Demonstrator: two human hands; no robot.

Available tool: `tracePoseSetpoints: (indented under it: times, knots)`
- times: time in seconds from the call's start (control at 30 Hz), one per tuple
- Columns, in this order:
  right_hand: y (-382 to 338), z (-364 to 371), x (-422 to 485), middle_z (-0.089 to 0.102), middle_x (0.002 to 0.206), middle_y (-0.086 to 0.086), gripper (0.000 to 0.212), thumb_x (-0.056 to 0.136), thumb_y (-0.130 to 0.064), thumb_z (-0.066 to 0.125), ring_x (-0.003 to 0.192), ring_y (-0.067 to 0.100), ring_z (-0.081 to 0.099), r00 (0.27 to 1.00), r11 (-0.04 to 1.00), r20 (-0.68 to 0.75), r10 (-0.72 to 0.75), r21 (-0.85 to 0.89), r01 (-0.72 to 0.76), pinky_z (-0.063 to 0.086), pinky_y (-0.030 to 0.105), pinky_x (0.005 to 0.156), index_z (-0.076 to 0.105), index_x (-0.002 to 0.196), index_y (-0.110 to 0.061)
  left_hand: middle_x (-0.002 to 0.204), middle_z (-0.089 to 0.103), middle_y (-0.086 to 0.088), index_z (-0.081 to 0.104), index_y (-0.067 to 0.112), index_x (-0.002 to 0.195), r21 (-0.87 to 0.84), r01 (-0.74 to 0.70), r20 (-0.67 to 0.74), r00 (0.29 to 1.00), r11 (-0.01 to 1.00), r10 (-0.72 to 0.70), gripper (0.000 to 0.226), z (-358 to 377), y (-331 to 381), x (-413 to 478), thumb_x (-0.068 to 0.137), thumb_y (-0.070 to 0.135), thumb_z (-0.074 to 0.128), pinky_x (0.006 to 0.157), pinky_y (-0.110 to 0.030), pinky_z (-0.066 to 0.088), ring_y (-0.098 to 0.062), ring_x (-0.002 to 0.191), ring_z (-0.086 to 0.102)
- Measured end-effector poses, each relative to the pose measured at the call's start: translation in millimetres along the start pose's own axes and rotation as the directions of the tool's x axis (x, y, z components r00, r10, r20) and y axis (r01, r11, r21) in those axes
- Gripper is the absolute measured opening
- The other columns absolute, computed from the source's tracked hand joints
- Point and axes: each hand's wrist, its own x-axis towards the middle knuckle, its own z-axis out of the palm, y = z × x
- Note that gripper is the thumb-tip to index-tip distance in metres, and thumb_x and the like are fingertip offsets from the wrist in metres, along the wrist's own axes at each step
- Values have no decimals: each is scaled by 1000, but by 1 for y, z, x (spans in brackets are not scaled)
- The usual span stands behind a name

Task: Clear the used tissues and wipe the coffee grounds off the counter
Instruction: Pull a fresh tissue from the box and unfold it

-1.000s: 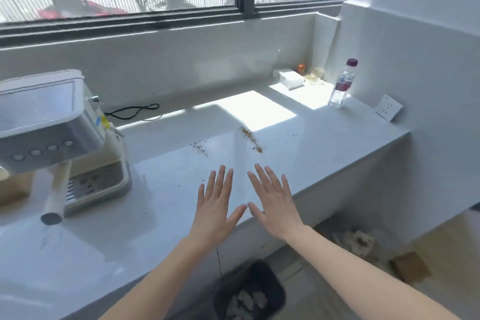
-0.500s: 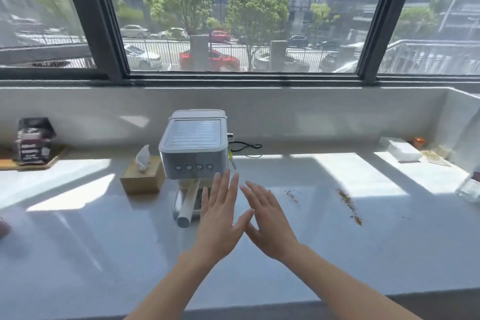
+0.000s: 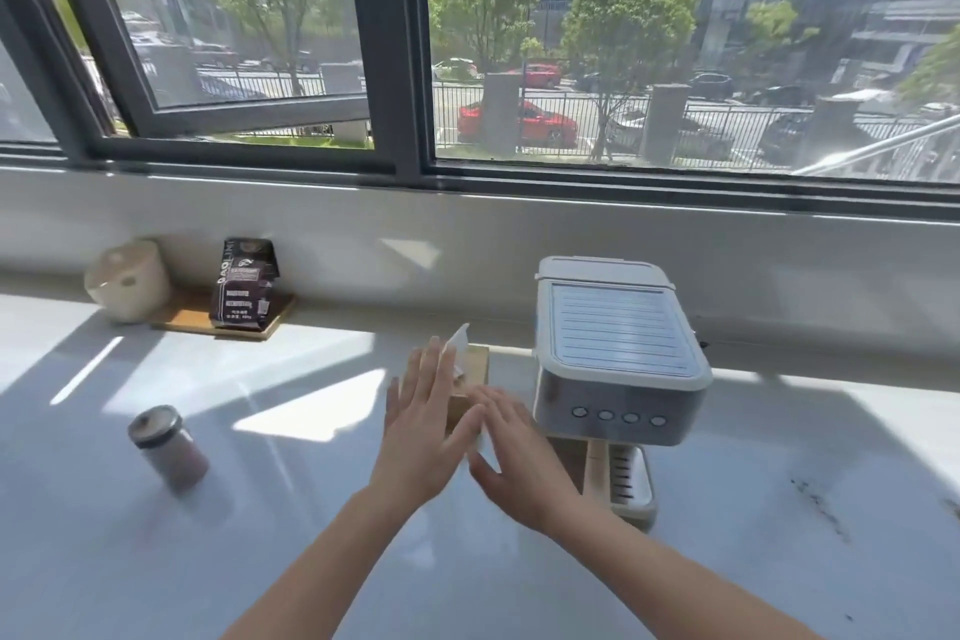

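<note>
Both hands, left (image 3: 423, 424) and right (image 3: 519, 457), fingers spread and empty, hover before the wooden tissue box (image 3: 470, 382), probably to draw a wiping sheet; dark coffee grounds (image 3: 815, 502) lie rightward on the white counter (image 3: 260, 509).

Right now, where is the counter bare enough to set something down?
Bare: between the jar and the left hand, and the near counter edge. Crowded: tissue box against coffee machine; coffee grounds lie far right.

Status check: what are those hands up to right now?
Left hand and right hand open, empty, near tissue box. Coffee grounds unwiped at right. Nothing blocking.
</note>
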Motion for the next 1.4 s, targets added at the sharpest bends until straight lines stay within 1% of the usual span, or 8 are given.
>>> tracePoseSetpoints:
  times: [0.2, 0.33, 0.53, 0.77, 0.87, 0.97, 1.23, 1.4]
  knots:
    - [12, 46, 69, 37, 144, -1, 58, 88, -25, 57, 134, 19, 32, 958, 948, 7, 286, 142, -284, 29, 29, 107, 30, 139, -20, 160, -3, 7, -2, 24, 150, -49, 83, 145, 987, 995, -76, 72, 4, -77, 46, 96, 48, 39, 119, -31, -1, -12, 147, -6]
    - [28, 67, 103, 40, 141, -1, 52, 89, -28, 56, 133, 18, 33, 887, 863, 53, 460, 210, -460, 33, 28, 101, 35, 135, -19, 152, 32, 4, 20, 25, 148, -237, 145, 280, 957, 961, -75, 62, 15, -105, 77, 94, 35, 50, 101, -19, 23, -12, 139, 28]
    - [51, 86, 132, 44, 139, -1, 56, 88, -27, 59, 128, 18, 41, 811, 773, 132, 570, 249, -584, 37, 29, 102, 35, 138, -18, 146, 43, -1, 29, 18, 145, -249, 211, 393, 914, 945, -101, 57, 45, -127, 134, 92, 16, 50, 104, -32, 37, -18, 130, 44]
    - [66, 97, 161, 60, 107, -2, 36, 79, -38, 66, 101, 20, 54, 792, 772, 63, 607, 191, -607, 49, 39, 86, 53, 108, -20, 161, 5, 1, 31, 28, 145, -228, -99, 532, 821, 969, 209, 75, 73, -139, 209, 83, -14, 37, 112, -32, 28, -17, 146, 17]
    - [68, 103, 166, 54, 87, -5, 20, 81, -35, 64, 88, 22, 53, 813, 807, -26, 582, 143, -573, 46, 36, 75, 51, 86, -21, 160, 7, 6, 50, 29, 133, -142, -255, 577, 764, 957, 289, 58, 78, -145, 224, 87, -5, 41, 104, -30, 36, -14, 143, 23]
    - [71, 107, 167, 47, 74, -8, 24, 85, -33, 61, 78, 20, 48, 814, 812, -80, 575, 181, -555, 39, 34, 66, 41, 73, -24, 158, 20, 5, 59, 22, 120, -146, -235, 594, 756, 961, 275, 36, 80, -155, 228, 90, 8, 46, 106, -27, 28, -15, 142, 26]
    - [68, 104, 164, 61, 79, -13, 10, 85, -21, 60, 71, 8, 58, 752, 688, -52, 657, 449, -570, 48, 29, 67, 54, 84, -30, 126, 58, 9, 62, 17, 117, -261, 19, 513, 850, 965, 122, 26, 69, -172, 210, 94, 24, 52, 96, -24, 35, -6, 119, 48]
    - [63, 82, 172, 59, 72, -14, 11, 83, -14, 60, 65, 2, 52, 753, 690, -145, 642, 538, -485, 41, 17, 63, 57, 83, -25, 80, 62, 9, 59, 25, 78, -449, 127, 467, 878, 884, 110, 19, 52, -161, 208, 93, 16, 53, 86, -33, 45, -12, 83, 59]
